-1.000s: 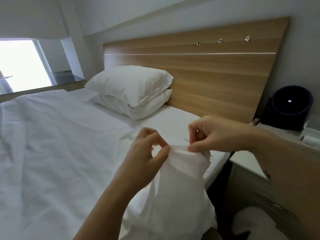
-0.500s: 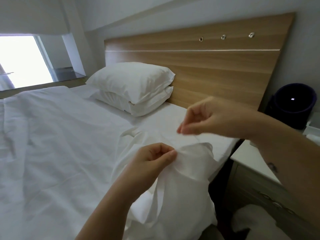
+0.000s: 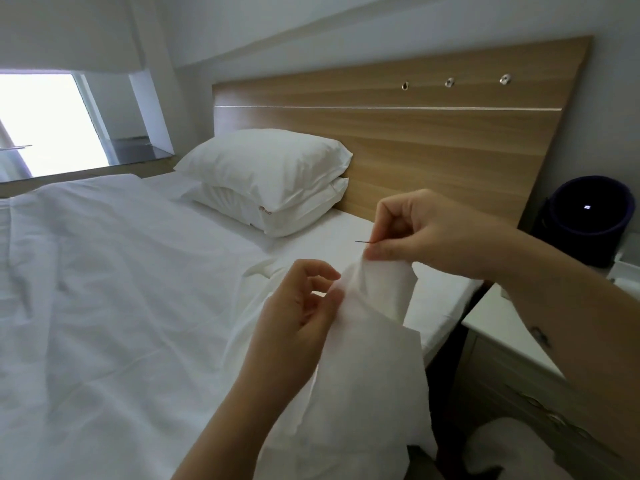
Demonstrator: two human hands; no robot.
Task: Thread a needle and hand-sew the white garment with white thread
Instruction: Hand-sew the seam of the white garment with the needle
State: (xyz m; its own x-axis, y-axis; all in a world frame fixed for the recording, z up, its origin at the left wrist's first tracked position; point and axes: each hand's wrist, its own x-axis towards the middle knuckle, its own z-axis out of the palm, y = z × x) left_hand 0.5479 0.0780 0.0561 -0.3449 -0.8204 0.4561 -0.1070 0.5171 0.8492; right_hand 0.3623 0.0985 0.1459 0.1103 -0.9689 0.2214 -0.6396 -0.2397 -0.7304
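Needle (image 3: 363, 242) pinched in my right hand (image 3: 429, 233), tip pointing left, just above the fabric edge, placed for a stitch | my left hand (image 3: 298, 306) pinches the white garment (image 3: 370, 341) fold to tension it, raised over the bed (image 3: 104, 271) | thread too fine to see

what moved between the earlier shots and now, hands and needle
The right hand, pinching the needle, lifted up and away from the white garment half a second ago and has now come back down to its top edge, needle tip pointing left. The left hand kept holding the garment's edge just below throughout. The pillows stayed as they were.
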